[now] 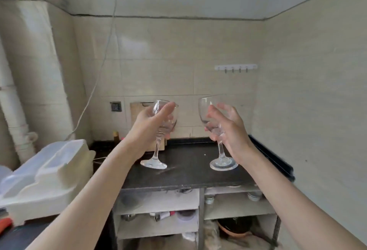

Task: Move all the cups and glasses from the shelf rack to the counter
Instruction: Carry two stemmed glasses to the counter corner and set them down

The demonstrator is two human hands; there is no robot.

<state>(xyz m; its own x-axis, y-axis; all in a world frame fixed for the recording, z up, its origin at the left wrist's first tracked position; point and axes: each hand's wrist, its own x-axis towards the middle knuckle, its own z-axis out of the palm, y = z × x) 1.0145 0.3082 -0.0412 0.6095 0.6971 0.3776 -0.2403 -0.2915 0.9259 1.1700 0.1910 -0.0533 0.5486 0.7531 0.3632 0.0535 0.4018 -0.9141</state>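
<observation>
Each of my hands holds a clear stemmed wine glass over the black counter (188,174). My left hand (151,124) wraps around the bowl of the left wine glass (156,150), which tilts slightly, its foot hovering just above the counter. My right hand (228,128) grips the right wine glass (221,150) at the base of its bowl; its foot is at or just above the counter surface, and I cannot tell if it touches. On the shelf rack (234,208) below the counter, some small cups (254,196) are partly visible.
A wooden cutting board (137,114) leans against the back wall tiles. A white plastic container (45,178) stands to the left. A hook rail (235,67) hangs on the wall. The lower shelves hold utensils and a dark pot (234,228). The right wall is close.
</observation>
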